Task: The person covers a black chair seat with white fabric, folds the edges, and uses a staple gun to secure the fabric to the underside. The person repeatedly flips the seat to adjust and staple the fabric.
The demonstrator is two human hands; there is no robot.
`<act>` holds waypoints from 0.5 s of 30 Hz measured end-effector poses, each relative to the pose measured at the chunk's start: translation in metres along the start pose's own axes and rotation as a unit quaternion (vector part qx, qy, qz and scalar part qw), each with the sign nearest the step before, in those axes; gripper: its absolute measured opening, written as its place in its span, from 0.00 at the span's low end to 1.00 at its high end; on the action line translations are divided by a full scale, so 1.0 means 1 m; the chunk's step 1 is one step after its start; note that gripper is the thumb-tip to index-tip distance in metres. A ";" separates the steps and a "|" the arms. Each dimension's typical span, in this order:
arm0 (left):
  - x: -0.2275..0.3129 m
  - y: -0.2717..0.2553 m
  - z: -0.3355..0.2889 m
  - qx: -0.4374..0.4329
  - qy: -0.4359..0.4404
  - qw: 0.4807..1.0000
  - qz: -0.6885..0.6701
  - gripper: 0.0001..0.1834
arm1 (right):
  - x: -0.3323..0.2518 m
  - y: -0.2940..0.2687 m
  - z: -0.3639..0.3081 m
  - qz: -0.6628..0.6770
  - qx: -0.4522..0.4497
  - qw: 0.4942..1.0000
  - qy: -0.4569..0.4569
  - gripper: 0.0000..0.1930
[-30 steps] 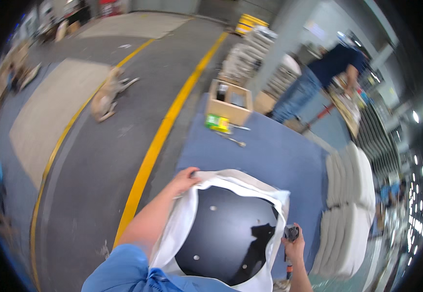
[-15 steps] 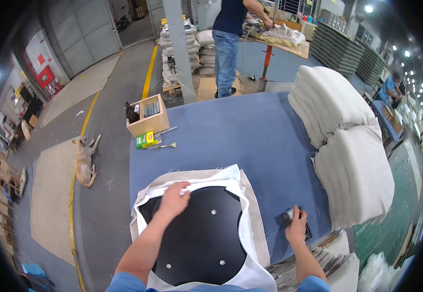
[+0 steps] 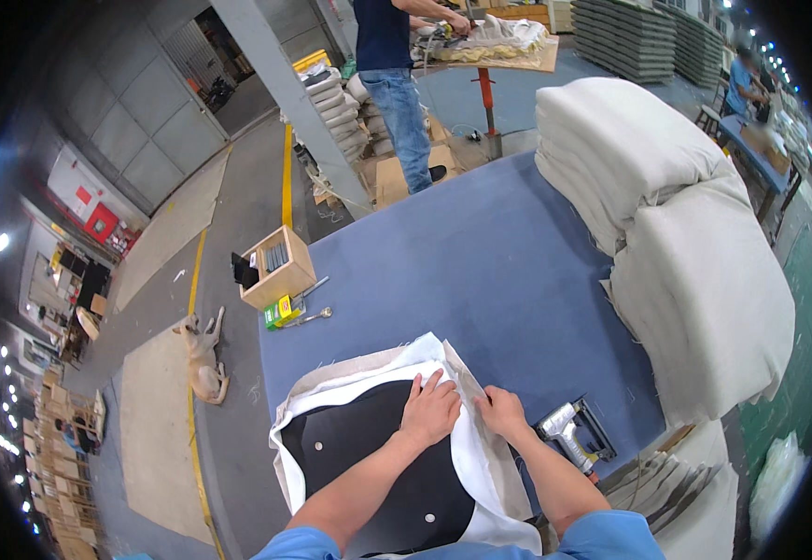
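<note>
A black seat panel (image 3: 378,448) with round holes lies on the table, ringed by white lining (image 3: 469,457) and beige fabric (image 3: 497,462) folded up around its edges. My left hand (image 3: 431,408) rests at the panel's upper right corner, its fingers stretched out over the white lining's edge. Just right of it, my right hand (image 3: 501,411) pinches the edge of the fabric, thumb towards the panel. Beside my right forearm, a silver and black staple gun (image 3: 569,434) lies on the table, touched by neither hand.
Tall stacks of folded beige fabric (image 3: 695,289) line the right side of the blue table (image 3: 425,280). At its left edge are a wooden box (image 3: 285,271), a green and yellow carton (image 3: 281,313) and a metal tool (image 3: 310,317). A dog (image 3: 205,364) lies on the floor. Another person (image 3: 392,84) works beyond.
My right hand has let go of the staple gun and moved left to the fabric's edge. My left hand has shifted right along the panel's far edge. The whole view has tilted.
</note>
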State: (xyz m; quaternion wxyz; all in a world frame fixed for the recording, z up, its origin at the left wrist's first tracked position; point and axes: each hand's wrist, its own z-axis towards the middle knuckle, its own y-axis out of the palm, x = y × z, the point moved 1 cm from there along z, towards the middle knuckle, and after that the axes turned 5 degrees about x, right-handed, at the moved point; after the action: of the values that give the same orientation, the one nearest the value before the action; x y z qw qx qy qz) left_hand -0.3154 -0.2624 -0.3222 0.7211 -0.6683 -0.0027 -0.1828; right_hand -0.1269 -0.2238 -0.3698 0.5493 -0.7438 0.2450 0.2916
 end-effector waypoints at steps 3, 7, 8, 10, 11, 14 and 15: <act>-0.006 0.009 -0.006 0.025 -0.009 1.000 0.002 0.11 | 0.005 0.009 0.000 0.040 0.008 0.999 0.008 0.14; -0.011 0.008 -0.009 -0.005 -0.019 1.000 -0.004 0.13 | 0.017 0.004 -0.005 0.118 0.003 0.992 0.036 0.14; -0.014 0.007 -0.010 -0.017 -0.023 1.000 -0.008 0.13 | 0.017 0.003 -0.004 0.134 0.006 0.990 0.041 0.13; -0.018 0.004 -0.010 -0.026 -0.018 0.999 0.001 0.13 | 0.022 0.003 -0.006 0.164 0.012 0.985 0.054 0.13; -0.020 0.003 -0.010 -0.031 -0.015 0.999 0.006 0.13 | 0.024 0.004 -0.007 0.166 0.021 0.985 0.047 0.13; -0.024 0.003 -0.012 -0.020 -0.014 1.000 -0.004 0.11 | 0.027 0.008 -0.007 0.170 0.034 0.984 0.034 0.13; -0.024 0.003 -0.010 -0.017 -0.015 1.000 -0.009 0.10 | 0.026 0.008 -0.006 0.166 0.032 0.985 0.039 0.13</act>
State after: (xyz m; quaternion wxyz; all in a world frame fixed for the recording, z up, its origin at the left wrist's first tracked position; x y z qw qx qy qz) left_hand -0.3389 -0.2659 -0.3324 0.7075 -0.6834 -0.0163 -0.1792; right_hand -0.1129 -0.2332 -0.3916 0.5069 -0.6858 0.3953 0.3412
